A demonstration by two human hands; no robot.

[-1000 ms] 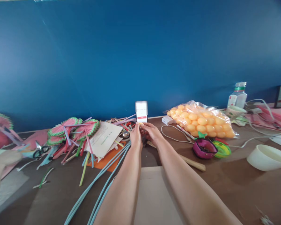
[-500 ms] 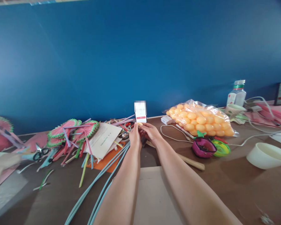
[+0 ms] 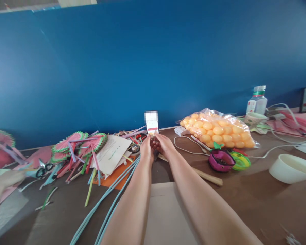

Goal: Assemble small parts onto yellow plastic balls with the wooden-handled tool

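Observation:
Both of my arms reach forward to the middle of the table. Between their fingertips, my left hand [image 3: 146,147] and my right hand [image 3: 164,144] pinch a small gold-coloured thing [image 3: 152,136], too small to identify. Just behind the fingers a phone [image 3: 152,126] with a lit white screen stands near the blue wall. A round silvery ball [image 3: 135,148] lies left of my left hand. Under my right forearm runs a wooden stick [image 3: 209,177], partly hidden.
Pink-and-green paper fans [image 3: 70,144], scissors [image 3: 43,168], printed paper [image 3: 112,153] and blue tubing [image 3: 109,194] are to the left, near another person's hand [image 3: 14,178]. Rightward lie a bag of orange balls [image 3: 219,131], a purple pouch [image 3: 221,161], a white bowl [image 3: 290,170] and a bottle [image 3: 257,101].
The gold-coloured thing shows more clearly between my fingertips, and my fingers have shifted slightly around it. The other person's hand at left has moved a little. The view has shifted slightly.

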